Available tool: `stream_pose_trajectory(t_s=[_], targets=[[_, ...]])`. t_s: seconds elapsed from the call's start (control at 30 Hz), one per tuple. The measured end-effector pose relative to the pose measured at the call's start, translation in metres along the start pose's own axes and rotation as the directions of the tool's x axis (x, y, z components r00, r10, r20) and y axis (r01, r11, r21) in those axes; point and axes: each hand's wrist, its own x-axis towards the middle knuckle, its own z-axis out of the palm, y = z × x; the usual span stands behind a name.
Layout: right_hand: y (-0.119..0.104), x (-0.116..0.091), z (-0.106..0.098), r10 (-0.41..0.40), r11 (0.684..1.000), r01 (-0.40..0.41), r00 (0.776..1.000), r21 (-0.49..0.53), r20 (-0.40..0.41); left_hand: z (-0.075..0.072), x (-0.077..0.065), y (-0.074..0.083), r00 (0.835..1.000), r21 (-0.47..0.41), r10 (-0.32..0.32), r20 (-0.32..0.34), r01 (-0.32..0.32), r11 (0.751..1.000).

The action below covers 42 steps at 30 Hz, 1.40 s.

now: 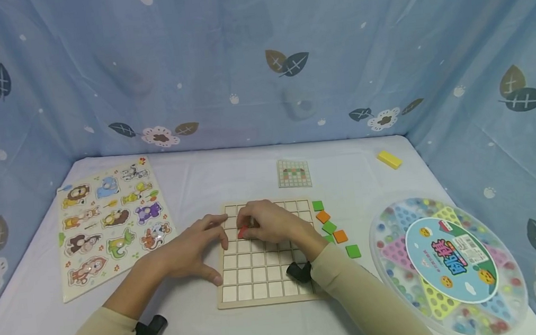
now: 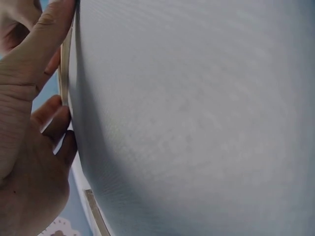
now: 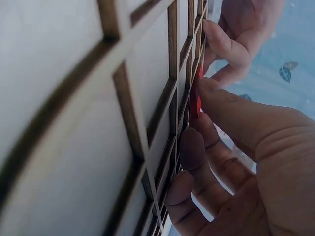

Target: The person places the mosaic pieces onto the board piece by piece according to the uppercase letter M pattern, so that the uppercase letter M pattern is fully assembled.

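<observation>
A wooden grid board (image 1: pixel 245 292) lies on the white table, its squares framed by raised strips. Over its upper left part, my right hand (image 1: pixel 273 223) pinches a red tile (image 3: pixel 196 93) between thumb and fingers, right at the grid. The red tile (image 1: pixel 242 232) is partly covered by the fingers in the head view. My left hand (image 1: pixel 189 251) rests at the board's left edge, thumb and fingers spread and loosely bent, holding no tile. Green tiles (image 1: pixel 353 251) and orange tiles (image 1: pixel 340 236) lie loose along the board's right side.
Behind the board lies a small pattern card (image 1: pixel 295 181). An animal puzzle board (image 1: pixel 112 245) is at the left, a round Chinese checkers set (image 1: pixel 448 263) at the right. A yellow block (image 1: pixel 389 159) sits at the back right. Blue curtains (image 1: pixel 230 59) surround the table.
</observation>
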Motion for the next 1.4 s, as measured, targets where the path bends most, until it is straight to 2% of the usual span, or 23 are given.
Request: stream_pose_trajectory(t_s=[0.6, 0.8, 1.1, 1.4], targets=[[-0.005, -0.007, -0.004, 0.016, 0.999, -0.015, 1.0, -0.04, 0.025, 0.002, 0.001, 0.0, 1.0, -0.006, 0.003, -0.002, -0.003, 1.0], [-0.003, -0.014, -0.007, 0.017, 1.0, -0.016, 0.999, -0.022, 0.04, 0.002, 0.0, 0.0, 1.0, -0.013, 0.003, -0.003, -0.003, 1.0], [0.0, -0.034, -0.022, -0.056, 0.998, 0.056, 0.998, 0.032, 0.006, -0.001, 0.0, 0.001, 1.0, -0.009, -0.005, 0.01, 0.005, 1.0], [0.015, -0.048, -0.032, -0.101, 0.994, 0.102, 0.994, 0.023, -0.037, -0.001, -0.002, 0.002, 1.0, -0.036, -0.019, 0.006, 0.019, 0.999]])
